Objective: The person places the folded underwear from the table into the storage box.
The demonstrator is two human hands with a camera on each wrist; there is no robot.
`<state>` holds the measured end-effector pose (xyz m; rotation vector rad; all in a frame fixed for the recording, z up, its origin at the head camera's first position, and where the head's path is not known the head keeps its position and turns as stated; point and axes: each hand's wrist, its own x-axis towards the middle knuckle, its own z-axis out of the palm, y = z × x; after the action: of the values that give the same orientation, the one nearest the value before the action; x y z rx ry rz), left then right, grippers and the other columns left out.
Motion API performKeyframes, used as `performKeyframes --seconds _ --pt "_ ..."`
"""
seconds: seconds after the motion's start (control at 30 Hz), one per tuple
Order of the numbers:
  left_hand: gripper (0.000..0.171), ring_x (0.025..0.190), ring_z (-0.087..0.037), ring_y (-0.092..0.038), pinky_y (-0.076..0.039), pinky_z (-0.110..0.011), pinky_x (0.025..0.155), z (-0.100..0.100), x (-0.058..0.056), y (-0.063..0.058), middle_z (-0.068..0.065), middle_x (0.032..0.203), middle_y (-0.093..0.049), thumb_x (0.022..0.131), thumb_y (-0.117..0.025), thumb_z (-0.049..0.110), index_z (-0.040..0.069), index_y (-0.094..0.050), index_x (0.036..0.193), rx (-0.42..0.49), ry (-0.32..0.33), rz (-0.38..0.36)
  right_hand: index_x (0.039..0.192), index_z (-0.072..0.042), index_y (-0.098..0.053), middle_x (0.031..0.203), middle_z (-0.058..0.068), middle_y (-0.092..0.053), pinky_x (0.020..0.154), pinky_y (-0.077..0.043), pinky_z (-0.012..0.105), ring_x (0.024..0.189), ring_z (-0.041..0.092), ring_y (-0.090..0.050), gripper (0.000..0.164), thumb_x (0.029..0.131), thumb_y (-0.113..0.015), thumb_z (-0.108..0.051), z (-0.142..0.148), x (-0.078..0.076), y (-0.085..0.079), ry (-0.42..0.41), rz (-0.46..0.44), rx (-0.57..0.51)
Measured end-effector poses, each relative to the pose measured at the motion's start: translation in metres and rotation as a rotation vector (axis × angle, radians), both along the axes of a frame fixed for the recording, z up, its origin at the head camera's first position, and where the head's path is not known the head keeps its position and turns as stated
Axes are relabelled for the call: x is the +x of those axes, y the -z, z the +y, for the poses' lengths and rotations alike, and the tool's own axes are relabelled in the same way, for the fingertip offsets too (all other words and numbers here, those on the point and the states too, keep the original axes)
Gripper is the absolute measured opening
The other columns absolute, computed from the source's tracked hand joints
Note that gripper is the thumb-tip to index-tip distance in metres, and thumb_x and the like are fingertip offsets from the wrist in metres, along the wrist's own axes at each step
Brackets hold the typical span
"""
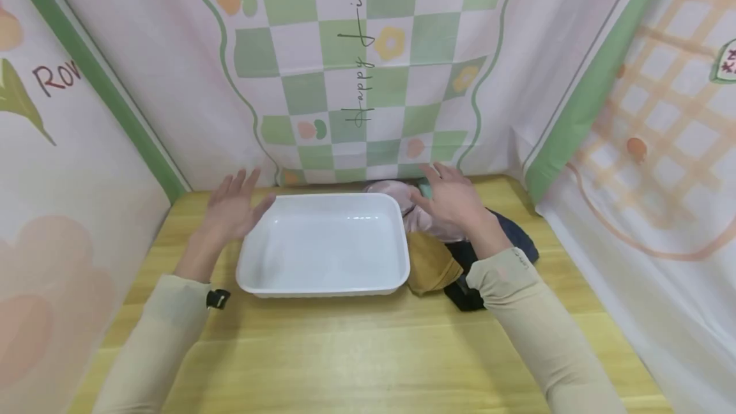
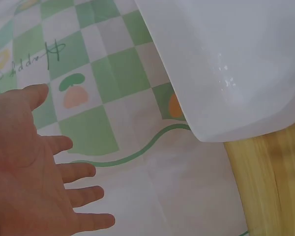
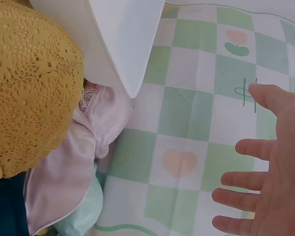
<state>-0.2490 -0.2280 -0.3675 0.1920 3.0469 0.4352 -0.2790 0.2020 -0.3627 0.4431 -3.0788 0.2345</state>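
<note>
A white rectangular tray (image 1: 322,248) stands on the wooden table. Beside its far left corner, my left hand (image 1: 230,206) is raised with fingers spread, holding nothing. My right hand (image 1: 451,200) hovers with straight, spread fingers over a pile of garments right of the tray, also holding nothing. In that pile, a mustard-yellow lace garment with a rounded cup (image 3: 34,88) lies against the tray's right side. Behind it is a pale pink satin one (image 3: 64,169) with lace trim. A mint-green piece (image 3: 83,209) pokes out beneath, partly hidden.
Dark garments (image 1: 514,232) lie at the pile's right, partly covered by my right forearm. A green-and-white checked cloth (image 1: 391,94) hangs along the table's back edge, and printed curtains (image 1: 650,165) flank both sides. Bare wooden table (image 1: 345,350) stretches in front of the tray.
</note>
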Motion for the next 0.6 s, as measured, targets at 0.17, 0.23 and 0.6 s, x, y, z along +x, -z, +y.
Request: performKeyframes --seconds 0.17,0.23,0.6 --pt "0.083 0.151 -0.052 0.005 -0.002 -0.068 0.12 -0.002 0.001 0.004 -0.025 0.167 0.005 0.101 -0.02 0.067 0.017 0.005 0.162 -0.003 -0.015 -0.012 0.159 -0.011 -0.023 0.162 0.027 -0.027 0.118 -0.028 0.062 0.148 0.047 -0.026 0.084 0.099 -0.028 -0.069 0.002 0.002 0.003 -0.005 0.002 -0.001" --pt "0.083 0.151 -0.051 0.005 -0.003 -0.068 0.12 -0.002 0.001 0.006 -0.024 0.167 0.005 0.101 -0.02 0.067 0.017 0.005 0.162 -0.003 -0.02 -0.018 0.159 -0.011 -0.023 0.161 0.027 -0.027 0.117 -0.03 0.063 0.147 0.047 -0.027 0.083 0.099 -0.029 -0.068 0.003 0.003 0.004 -0.004 -0.004 0.0" --pt "0.082 0.151 -0.052 0.002 -0.004 -0.069 0.12 -0.009 0.006 0.012 -0.025 0.166 0.002 0.102 -0.02 0.066 0.016 0.006 0.162 0.0 -0.018 -0.025 0.159 -0.013 -0.024 0.16 0.024 -0.031 0.115 -0.032 0.063 0.145 0.047 -0.031 0.083 0.099 -0.033 -0.069 0.008 0.008 0.008 -0.005 -0.002 -0.006"
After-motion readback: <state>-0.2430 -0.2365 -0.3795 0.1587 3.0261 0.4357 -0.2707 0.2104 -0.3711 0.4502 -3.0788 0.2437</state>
